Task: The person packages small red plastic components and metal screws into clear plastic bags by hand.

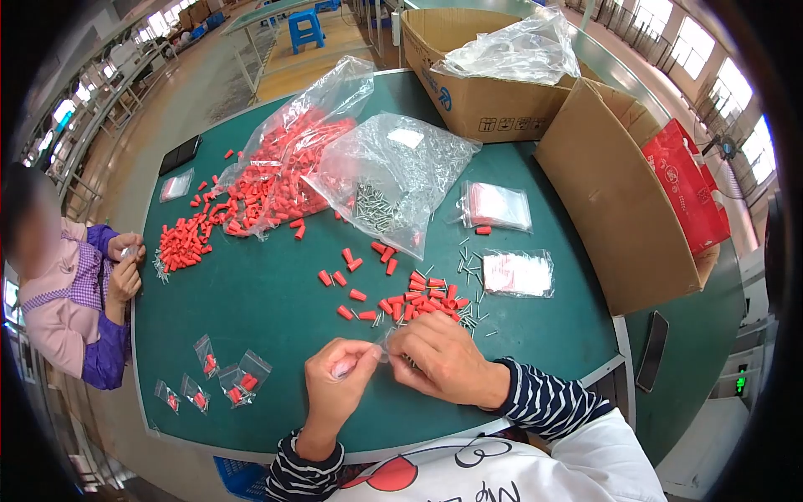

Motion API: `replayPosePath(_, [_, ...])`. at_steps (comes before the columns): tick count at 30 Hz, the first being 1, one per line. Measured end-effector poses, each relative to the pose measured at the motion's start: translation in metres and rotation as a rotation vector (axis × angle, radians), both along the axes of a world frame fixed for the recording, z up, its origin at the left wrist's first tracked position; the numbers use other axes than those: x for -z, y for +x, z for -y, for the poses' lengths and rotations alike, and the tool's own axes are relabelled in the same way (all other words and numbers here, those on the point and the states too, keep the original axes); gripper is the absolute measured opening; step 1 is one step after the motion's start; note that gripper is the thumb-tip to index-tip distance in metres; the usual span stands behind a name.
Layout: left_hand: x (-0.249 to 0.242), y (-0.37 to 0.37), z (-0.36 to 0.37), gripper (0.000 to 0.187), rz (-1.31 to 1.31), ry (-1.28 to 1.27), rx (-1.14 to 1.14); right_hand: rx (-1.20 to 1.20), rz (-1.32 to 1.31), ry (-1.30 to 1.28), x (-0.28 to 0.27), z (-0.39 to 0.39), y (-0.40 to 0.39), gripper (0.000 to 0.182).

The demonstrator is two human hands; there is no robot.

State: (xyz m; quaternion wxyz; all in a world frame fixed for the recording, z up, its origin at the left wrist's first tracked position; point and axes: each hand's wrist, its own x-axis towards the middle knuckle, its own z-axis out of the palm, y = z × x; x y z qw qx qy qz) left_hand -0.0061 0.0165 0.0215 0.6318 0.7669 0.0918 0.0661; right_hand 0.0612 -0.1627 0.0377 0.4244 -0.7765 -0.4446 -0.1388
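Note:
A small clear plastic bag is between my hands, low over the near part of the green table. My left hand is closed, thumb and forefinger pinching one edge of it, and something whitish shows inside the curled fingers. Opposite, my right hand is closed with its fingertips at the bag's other side; the fingers partly hide what they grip. Just beyond the right hand lies a pile of red plastic caps, mixed with loose silver screws.
Filled small bags lie front left. Large bags of red caps and screws sit farther back. Stacks of small bags are on the right, beside cardboard boxes. A co-worker handles something small at the left edge.

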Motion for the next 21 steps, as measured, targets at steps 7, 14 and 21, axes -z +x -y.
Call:
replayPosePath(7, [-0.001,-0.003,0.003,0.001,0.086,0.109,0.040,-0.042,0.063,-0.147,-0.004,0.004,-0.003,0.032])
replayPosePath(14, [-0.004,-0.003,0.003,0.009,0.281,0.347,0.093,0.081,0.120,-0.368,-0.007,0.000,-0.018,0.033])
replayPosePath(21, [-0.005,-0.002,-0.001,0.019,0.386,0.437,0.145,-0.062,0.041,-0.483,-0.025,0.015,-0.024,0.027])
